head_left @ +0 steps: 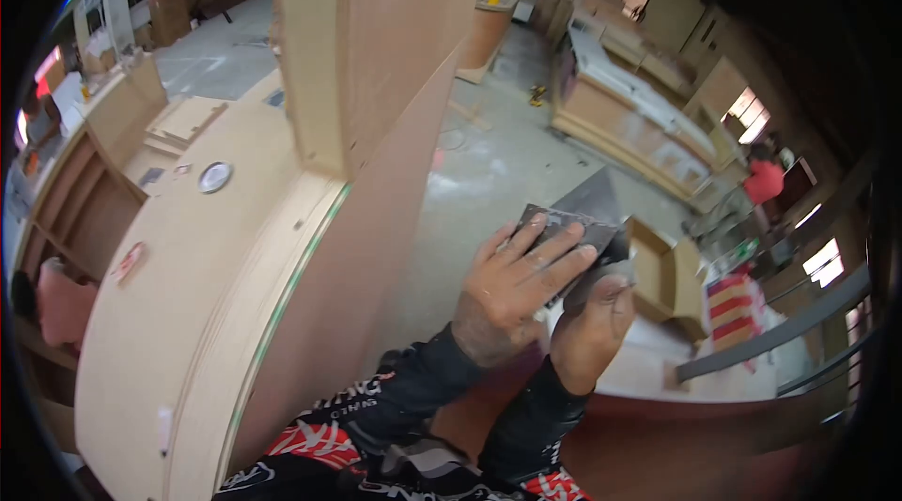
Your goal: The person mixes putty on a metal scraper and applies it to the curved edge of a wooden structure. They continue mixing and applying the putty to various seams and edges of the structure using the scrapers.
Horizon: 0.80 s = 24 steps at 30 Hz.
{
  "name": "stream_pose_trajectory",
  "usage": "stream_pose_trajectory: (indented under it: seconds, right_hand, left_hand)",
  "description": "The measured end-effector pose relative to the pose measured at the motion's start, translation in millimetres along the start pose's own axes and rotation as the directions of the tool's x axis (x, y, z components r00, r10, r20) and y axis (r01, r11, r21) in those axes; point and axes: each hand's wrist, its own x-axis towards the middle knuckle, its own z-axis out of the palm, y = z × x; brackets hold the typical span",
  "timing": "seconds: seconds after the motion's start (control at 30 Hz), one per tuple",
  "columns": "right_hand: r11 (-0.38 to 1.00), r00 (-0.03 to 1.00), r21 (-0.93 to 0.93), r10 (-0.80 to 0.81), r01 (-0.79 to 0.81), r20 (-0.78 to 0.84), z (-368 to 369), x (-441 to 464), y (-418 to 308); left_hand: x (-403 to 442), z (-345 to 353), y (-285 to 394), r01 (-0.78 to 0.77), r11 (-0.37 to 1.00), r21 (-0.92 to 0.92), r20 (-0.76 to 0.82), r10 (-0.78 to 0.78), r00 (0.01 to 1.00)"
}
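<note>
Both my hands are raised in front of me, close together, right of the wooden panel. My left hand [512,290] holds a dark, flat rectangular spreader [554,218] with pale smears, its fingers laid across the face. Just right of it, my right hand [594,327] is closed around the grip of a putty knife, thumb on top. A wide grey blade [594,193] sticks out beyond the spreader and looks like part of this knife. The two tools overlap, so the knife's grip is mostly hidden. I cannot tell whether any putty lies between them.
A tall wooden panel [399,78] rises at centre-left beside a curved plywood top [155,294]. On that top lie a round lid [215,177] and a red-and-white packet [128,260]. A long counter [629,107], a yellow drill [536,95] and a person in red [764,180] are beyond.
</note>
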Motion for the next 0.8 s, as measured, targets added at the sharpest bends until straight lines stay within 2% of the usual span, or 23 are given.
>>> stream_pose_trajectory:
  seconds: [0.07,0.1,0.13,0.2,0.23,0.27,0.3,0.33,0.37,0.43,0.47,0.53,0.57,0.6,0.63,0.67,0.7,0.73,0.77,0.8]
  right_hand:
    - [0.989,0.985,-0.148,0.02,0.005,0.171,6,34,16]
    - [0.994,0.971,-0.103,0.058,-0.035,0.231,2,52,42]
    - [0.992,0.983,-0.105,0.086,-0.069,0.159,1,69,61]
    - [0.999,0.976,0.026,0.026,-0.021,-0.218,27,113,83]
    - [0.895,0.964,-0.433,-0.199,0.106,-0.176,26,135,89]
    - [0.59,0.932,-0.782,-0.36,0.199,-0.034,28,154,98]
    - [0.999,0.977,-0.037,-0.01,0.002,-0.215,49,171,91]
    - [1.0,0.979,-0.025,0.01,-0.016,-0.203,61,178,97]
    - [0.999,0.993,0.001,0.034,-0.034,-0.112,72,178,100]
    - [0.988,0.993,0.102,0.115,-0.117,0.025,81,187,133]
    - [0.986,0.992,0.112,0.122,-0.126,0.038,77,190,152]
    - [0.943,0.924,-0.33,0.161,-0.041,0.347,68,193,192]
    - [0.945,0.864,-0.193,0.319,-0.262,0.388,68,196,222]
    - [0.944,0.871,-0.174,0.327,-0.281,0.368,65,209,254]
    - [0.892,0.893,0.16,0.381,-0.423,0.239,67,230,273]
    - [0.754,0.889,0.491,0.446,-0.436,0.104,62,257,294]
    - [0.575,0.746,0.64,0.666,-0.509,-0.005,56,293,317]
    - [0.438,0.741,0.713,0.649,-0.548,0.171,33,321,352]
    - [0.309,0.741,0.753,0.583,-0.581,0.333,7,349,378]
    - [0.248,0.706,0.794,0.645,-0.554,0.292,12,379,375]
  left_hand:
    - [32,14,-41,0.05,0.997,0.055,0.002,-0.05,0.999]
    - [49,24,-63,0.049,0.996,0.069,-0.078,-0.044,0.996]
    - [73,34,-76,0.018,0.999,0.048,-0.074,-0.014,0.997]
    - [104,56,-106,0.042,0.993,0.111,-0.124,-0.028,0.992]
    - [113,67,-116,0.033,0.994,0.106,-0.097,-0.022,0.995]
    - [118,78,-125,0.03,0.993,0.116,-0.065,-0.023,0.998]
    - [120,85,-133,0.024,0.992,0.124,-0.004,-0.024,1.0]
    - [121,88,-143,0.022,0.991,0.131,0.051,-0.029,0.998]
    - [118,86,-156,0.037,0.988,0.152,0.054,-0.046,0.998]
    - [117,101,-196,0.07,0.997,0.04,-0.061,-0.067,0.996]
    - [122,104,-212,0.074,0.996,0.057,-0.064,-0.071,0.995]
    - [134,103,-248,0.206,0.978,0.035,-0.173,-0.197,0.965]
    - [140,104,-271,0.21,0.974,0.09,-0.176,-0.192,0.965]
    - [143,109,-287,0.202,0.974,0.098,-0.144,-0.187,0.972]
    - [147,118,-302,0.244,0.969,0.044,-0.191,-0.232,0.954]
    - [154,136,-317,0.276,0.96,-0.034,-0.222,-0.277,0.935]
    - [155,156,-331,0.239,0.969,-0.057,-0.216,-0.246,0.945]
    - [157,179,-347,0.187,0.977,-0.1,-0.201,-0.204,0.958]
    - [163,202,-361,0.088,0.992,-0.092,-0.119,-0.098,0.988]
    - [170,226,-374,-0.012,0.995,-0.094,-0.043,0.008,0.999]
